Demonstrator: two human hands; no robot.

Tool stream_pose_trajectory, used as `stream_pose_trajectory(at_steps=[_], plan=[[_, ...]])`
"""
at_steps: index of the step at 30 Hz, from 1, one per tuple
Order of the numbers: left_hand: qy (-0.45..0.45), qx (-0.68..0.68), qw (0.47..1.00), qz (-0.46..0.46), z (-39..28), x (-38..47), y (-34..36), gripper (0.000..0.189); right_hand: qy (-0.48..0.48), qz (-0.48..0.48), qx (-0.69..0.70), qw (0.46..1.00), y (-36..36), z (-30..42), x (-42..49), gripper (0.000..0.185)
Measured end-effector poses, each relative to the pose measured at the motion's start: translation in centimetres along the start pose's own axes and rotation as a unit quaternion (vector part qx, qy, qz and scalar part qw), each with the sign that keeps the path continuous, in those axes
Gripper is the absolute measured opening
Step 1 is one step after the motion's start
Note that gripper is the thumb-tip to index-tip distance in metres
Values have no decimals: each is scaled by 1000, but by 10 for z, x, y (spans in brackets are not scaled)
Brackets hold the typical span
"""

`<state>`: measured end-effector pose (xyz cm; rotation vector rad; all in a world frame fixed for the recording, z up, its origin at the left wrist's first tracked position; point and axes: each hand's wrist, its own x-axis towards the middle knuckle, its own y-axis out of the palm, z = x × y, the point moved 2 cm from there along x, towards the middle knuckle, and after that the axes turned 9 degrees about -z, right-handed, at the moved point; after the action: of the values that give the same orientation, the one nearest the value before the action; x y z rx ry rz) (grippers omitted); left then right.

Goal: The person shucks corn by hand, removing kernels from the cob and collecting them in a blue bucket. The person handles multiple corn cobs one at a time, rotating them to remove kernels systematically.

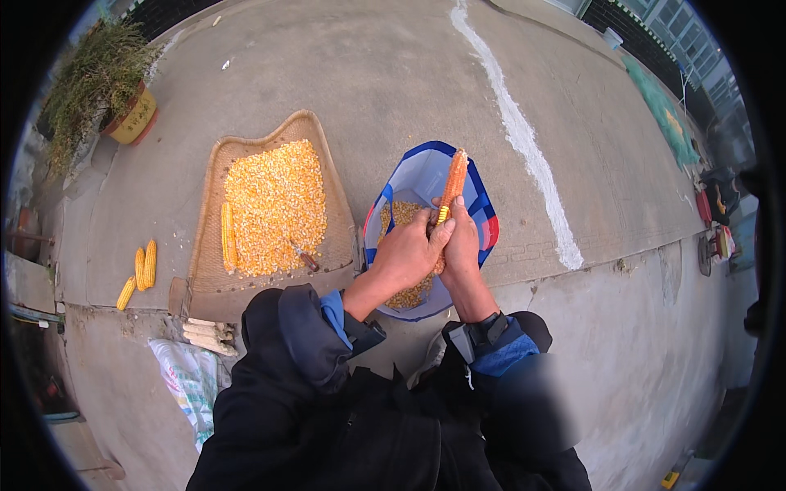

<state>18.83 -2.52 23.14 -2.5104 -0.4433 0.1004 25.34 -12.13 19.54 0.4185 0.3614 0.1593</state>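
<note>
Both my hands grip one mostly stripped corn cob (pixel 455 175), reddish-orange, with a short strip of yellow kernels left near my thumbs. My left hand (pixel 411 245) wraps it from the left side, thumb against the kernels. On the right, my right hand (pixel 462 242) clasps the lower part, and its palm hides some of the cob. Directly below is an open blue-and-white bag (pixel 424 166) with loose corn kernels (pixel 406 213) inside. To the left, a woven winnowing basket (pixel 212 202) holds a heap of yellow kernels (pixel 276 202), an unshelled ear of corn (pixel 228 236) and a wooden-handled tool (pixel 305 256).
Several ears of corn (pixel 145 267) lie on the concrete at left. Pale bare cobs (pixel 209 336) are stacked beside a printed woven sack (pixel 187 380) near my left knee. A potted plant (pixel 132 116) stands at upper left. A white stripe (pixel 522 135) crosses the concrete.
</note>
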Motion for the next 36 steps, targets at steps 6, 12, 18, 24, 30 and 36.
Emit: stream_pose_trajectory(at_steps=[6, 12, 18, 24, 30, 36], plan=[[31, 16, 999, -11, 3, 2, 5, 56, -4, -29, -12, 1000, 0, 1, -3, 48], [55, -17, 997, -42, 9, 2, 11, 50, 21, -36, 1, 999, -2, 0, -1, 47], [63, -85, 993, -43, 16, 4, 14, 49, 35, -30, 8, 999, -5, 3, -2, 47], [29, -89, 992, -89, 18, 9, 5, 52, -28, -13, -55, 998, -7, 3, 2, 45], [42, -72, 987, -136, 11, 12, 9, 46, -89, -22, -120, 989, -6, -2, 2, 44], [87, 40, 979, -179, 7, 10, 10, 36, -76, -21, -68, 995, 0, -2, -3, 41]])
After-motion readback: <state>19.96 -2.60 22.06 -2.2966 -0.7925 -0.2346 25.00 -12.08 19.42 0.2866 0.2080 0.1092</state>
